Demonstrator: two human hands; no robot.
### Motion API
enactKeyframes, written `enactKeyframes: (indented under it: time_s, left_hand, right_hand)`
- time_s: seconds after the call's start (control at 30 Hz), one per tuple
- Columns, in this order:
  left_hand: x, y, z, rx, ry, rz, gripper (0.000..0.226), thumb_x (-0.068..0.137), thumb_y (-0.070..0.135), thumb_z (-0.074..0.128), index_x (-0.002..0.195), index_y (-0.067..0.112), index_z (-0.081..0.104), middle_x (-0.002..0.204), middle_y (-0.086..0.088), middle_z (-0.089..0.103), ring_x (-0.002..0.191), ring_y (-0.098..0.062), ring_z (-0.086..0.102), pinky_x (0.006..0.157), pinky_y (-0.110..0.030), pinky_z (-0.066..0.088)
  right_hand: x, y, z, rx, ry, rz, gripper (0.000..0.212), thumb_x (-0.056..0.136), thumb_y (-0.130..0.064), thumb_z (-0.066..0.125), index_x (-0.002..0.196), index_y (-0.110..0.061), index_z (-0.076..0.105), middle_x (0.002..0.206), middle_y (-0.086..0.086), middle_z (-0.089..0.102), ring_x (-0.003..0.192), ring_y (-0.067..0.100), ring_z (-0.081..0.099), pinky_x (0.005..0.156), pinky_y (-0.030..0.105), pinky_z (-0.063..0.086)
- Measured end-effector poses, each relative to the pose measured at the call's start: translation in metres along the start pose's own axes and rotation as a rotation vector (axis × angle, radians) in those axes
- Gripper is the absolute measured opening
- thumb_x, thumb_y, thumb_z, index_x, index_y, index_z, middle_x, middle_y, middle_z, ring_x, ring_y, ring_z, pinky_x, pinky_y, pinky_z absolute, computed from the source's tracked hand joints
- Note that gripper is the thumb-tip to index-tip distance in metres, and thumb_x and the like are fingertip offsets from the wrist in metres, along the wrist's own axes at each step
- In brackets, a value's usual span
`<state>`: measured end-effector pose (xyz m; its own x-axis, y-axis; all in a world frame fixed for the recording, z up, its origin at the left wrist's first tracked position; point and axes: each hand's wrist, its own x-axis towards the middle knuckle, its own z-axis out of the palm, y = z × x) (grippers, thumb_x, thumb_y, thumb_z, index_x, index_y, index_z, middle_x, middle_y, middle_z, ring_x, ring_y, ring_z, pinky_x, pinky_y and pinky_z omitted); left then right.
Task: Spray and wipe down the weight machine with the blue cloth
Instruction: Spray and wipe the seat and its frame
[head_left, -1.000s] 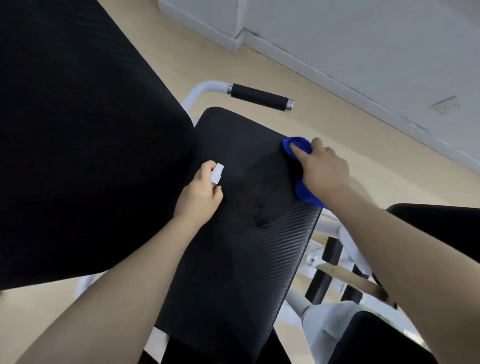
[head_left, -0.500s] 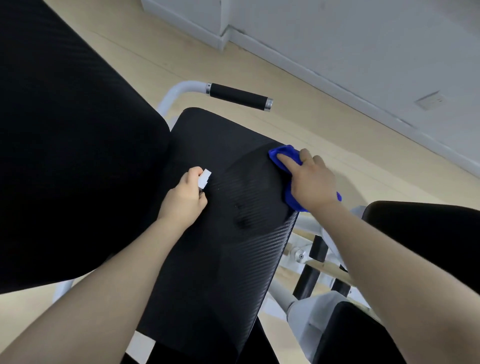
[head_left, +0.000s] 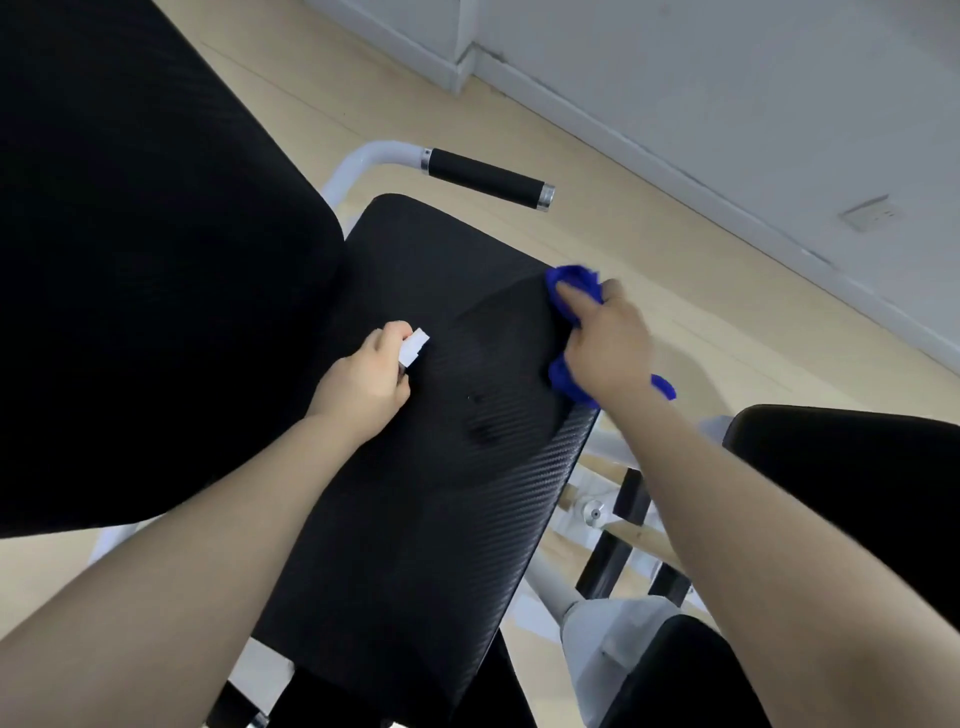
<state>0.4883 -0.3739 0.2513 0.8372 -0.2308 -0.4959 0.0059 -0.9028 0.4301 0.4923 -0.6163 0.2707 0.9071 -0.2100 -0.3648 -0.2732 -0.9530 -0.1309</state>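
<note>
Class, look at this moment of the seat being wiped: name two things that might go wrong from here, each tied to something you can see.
1. The blue cloth under the right hand sits at the far edge of the seat pad; another stroke outward may carry it off the pad.
2. A dark wet patch lies nearer the person, away from the cloth; it may be missed and left damp.

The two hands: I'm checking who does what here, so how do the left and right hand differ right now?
The left hand is curled round a small white object, likely the sprayer; the right hand presses a bunched blue cloth. The left hand sits by the inner side of the black textured seat pad; the right hand is at its outer edge. Both are over that pad.
</note>
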Motion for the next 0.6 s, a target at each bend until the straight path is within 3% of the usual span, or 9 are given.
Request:
enactKeyframes:
  time_s: [0.13, 0.2, 0.27, 0.37, 0.43, 0.6]
  left_hand:
    - [0.001, -0.005, -0.01, -0.066, 0.017, -0.015, 0.043, 0.088, 0.018, 0.054, 0.128, 0.018, 0.039, 0.105, -0.002, 0.059, 0.087, -0.027, 0.057, 0.072, -0.035, 0.046]
    - [0.0, -0.012, -0.014, -0.063, 0.082, -0.03, 0.043, 0.088, 0.017, 0.057, 0.128, 0.015, 0.041, 0.108, -0.006, 0.06, 0.09, -0.031, 0.058, 0.071, -0.037, 0.046]
    - [0.0, -0.02, -0.014, -0.06, 0.117, -0.046, 0.043, 0.087, 0.018, 0.06, 0.126, 0.012, 0.043, 0.109, -0.008, 0.059, 0.088, -0.032, 0.057, 0.067, -0.037, 0.044]
    - [0.004, -0.029, -0.013, -0.117, 0.119, -0.113, 0.043, 0.087, 0.023, 0.063, 0.123, 0.012, 0.043, 0.103, -0.005, 0.056, 0.081, -0.024, 0.051, 0.066, -0.035, 0.041]
    - [0.005, -0.03, -0.012, -0.124, 0.135, -0.127, 0.043, 0.086, 0.024, 0.064, 0.122, 0.012, 0.044, 0.1, -0.002, 0.052, 0.08, -0.02, 0.048, 0.066, -0.034, 0.039]
    - [0.004, -0.027, -0.017, -0.118, 0.142, -0.145, 0.045, 0.086, 0.028, 0.064, 0.123, 0.012, 0.043, 0.109, -0.008, 0.056, 0.089, -0.029, 0.056, 0.071, -0.039, 0.046]
  right_hand:
    - [-0.046, -0.055, 0.024, -0.097, -0.257, -0.449, 0.06, 0.087, -0.015, 0.047, 0.142, -0.034, 0.033, 0.125, 0.009, 0.038, 0.103, 0.032, 0.046, 0.069, 0.035, 0.04]
    - [-0.033, -0.053, 0.019, -0.193, -0.266, -0.595, 0.059, 0.09, -0.017, 0.047, 0.143, -0.036, 0.029, 0.128, 0.007, 0.035, 0.108, 0.029, 0.043, 0.068, 0.035, 0.039]
    - [0.0, -0.037, 0.003, -0.257, -0.162, -0.489, 0.058, 0.091, -0.018, 0.046, 0.142, -0.04, 0.029, 0.127, 0.009, 0.036, 0.109, 0.032, 0.044, 0.073, 0.037, 0.042]
    - [0.039, -0.023, -0.011, -0.204, -0.071, -0.136, 0.06, 0.09, -0.012, 0.046, 0.143, -0.036, 0.029, 0.126, 0.013, 0.036, 0.104, 0.035, 0.046, 0.068, 0.039, 0.04]
    - [0.031, -0.043, -0.003, -0.206, -0.066, -0.096, 0.06, 0.088, -0.009, 0.046, 0.143, -0.027, 0.028, 0.13, 0.015, 0.034, 0.102, 0.035, 0.046, 0.064, 0.037, 0.036]
    - [-0.02, -0.079, 0.017, -0.3, -0.224, -0.604, 0.062, 0.091, -0.013, 0.046, 0.146, -0.027, 0.022, 0.137, 0.011, 0.03, 0.108, 0.031, 0.043, 0.071, 0.036, 0.037]
